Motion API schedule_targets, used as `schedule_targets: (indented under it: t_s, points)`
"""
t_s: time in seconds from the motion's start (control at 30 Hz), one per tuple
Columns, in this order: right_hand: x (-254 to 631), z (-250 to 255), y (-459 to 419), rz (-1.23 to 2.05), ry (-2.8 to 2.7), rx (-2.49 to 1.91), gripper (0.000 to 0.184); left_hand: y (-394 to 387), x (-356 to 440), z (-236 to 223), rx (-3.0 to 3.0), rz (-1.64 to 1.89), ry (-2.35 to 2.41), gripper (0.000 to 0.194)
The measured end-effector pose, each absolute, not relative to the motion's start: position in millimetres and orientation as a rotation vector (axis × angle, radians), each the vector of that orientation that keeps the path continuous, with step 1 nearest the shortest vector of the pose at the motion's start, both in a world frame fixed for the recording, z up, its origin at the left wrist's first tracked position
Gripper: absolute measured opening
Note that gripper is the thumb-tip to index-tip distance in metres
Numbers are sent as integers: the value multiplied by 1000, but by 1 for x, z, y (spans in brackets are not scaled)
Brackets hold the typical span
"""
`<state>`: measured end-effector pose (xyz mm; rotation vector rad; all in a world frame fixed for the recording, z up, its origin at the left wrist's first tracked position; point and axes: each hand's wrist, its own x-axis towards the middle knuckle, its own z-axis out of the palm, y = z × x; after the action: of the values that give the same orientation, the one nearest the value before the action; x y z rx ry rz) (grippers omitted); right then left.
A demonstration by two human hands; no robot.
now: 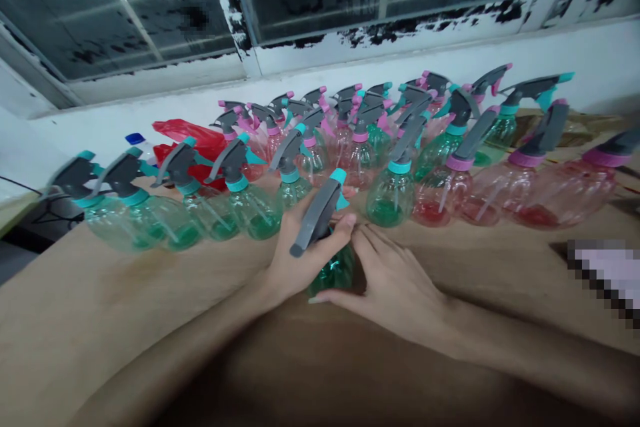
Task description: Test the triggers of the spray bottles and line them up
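Observation:
A green spray bottle (pixel 336 272) with a grey and teal trigger head stands on the table in front of me. Around its neck, just under the trigger head, my left hand (pixel 295 257) is closed. My right hand (pixel 400 280) wraps the lower body from the right, its thumb across the near side near the base. Both hands hide much of the bottle. Just beyond them stand another green spray bottle (pixel 393 197) on the right and one more (pixel 295 190) on the left, each with a teal collar.
Several green spray bottles (pixel 257 213) line the left, and pink ones (pixel 443 193) the right. More crowd behind, toward the wall and window. A red plastic bag (pixel 193 137) and a blue-capped bottle (pixel 143 147) lie back left. A pixelated patch (pixel 607 273) covers something at the right.

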<state>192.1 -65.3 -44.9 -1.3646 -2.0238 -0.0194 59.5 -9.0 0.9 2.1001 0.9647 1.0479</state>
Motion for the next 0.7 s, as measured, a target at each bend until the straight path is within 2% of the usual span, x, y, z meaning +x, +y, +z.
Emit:
schedule_targets:
  t_s: [0.23,0.4,0.53,0.7]
  points:
    - [192,-40,-54,-173,-2027,-1426,66,4,72,4,2079,992,856,39]
    - [199,-27,-44,-198,-2099,-1483,53,7,52,0,2280,975,907,69]
    - [201,-21,-29,-305,-2081,-1575,50,0,23,-17,2331,930,997,61]
    - [203,-19,-10,-444,-2035,-1726,70,-10,-3,-41,2451,705,1194,53]
